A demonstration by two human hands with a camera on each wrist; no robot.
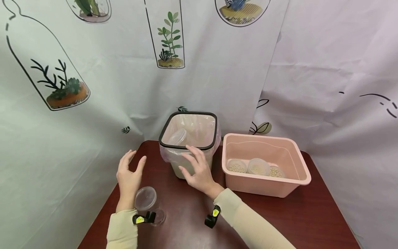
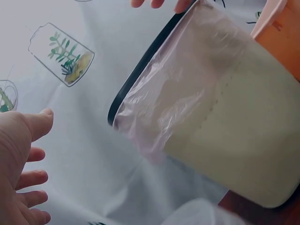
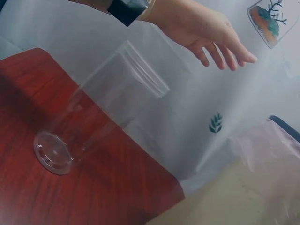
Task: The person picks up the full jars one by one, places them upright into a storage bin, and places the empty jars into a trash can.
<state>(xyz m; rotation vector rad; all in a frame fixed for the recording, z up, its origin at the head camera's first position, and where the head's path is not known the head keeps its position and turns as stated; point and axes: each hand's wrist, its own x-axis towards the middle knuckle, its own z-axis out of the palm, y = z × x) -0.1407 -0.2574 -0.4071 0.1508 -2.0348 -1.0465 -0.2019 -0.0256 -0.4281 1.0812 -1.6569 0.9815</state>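
Observation:
My left hand (image 1: 128, 178) is raised over the table's left side, thumb and fingers apart with nothing between them. Beside that forearm stands a clear, empty plastic jar (image 1: 146, 199); its threaded mouth is uncovered in the right wrist view (image 3: 112, 89). My right hand (image 1: 199, 173) hovers by the front of a bin (image 1: 178, 167), its fingers spread and holding nothing. The bin has a black rim (image 1: 214, 133) and a translucent pinkish liner bag (image 2: 173, 89) folded over it. A clear plastic container (image 1: 178, 137) leans inside the bin.
Right of the bin sits a pink plastic basin (image 1: 255, 188). Several clear round containers (image 1: 257, 167) holding pale beans lie inside it. A dark red wooden table (image 1: 298, 214) carries everything. Behind hangs a white cloth (image 1: 230, 79) printed with plants in jars.

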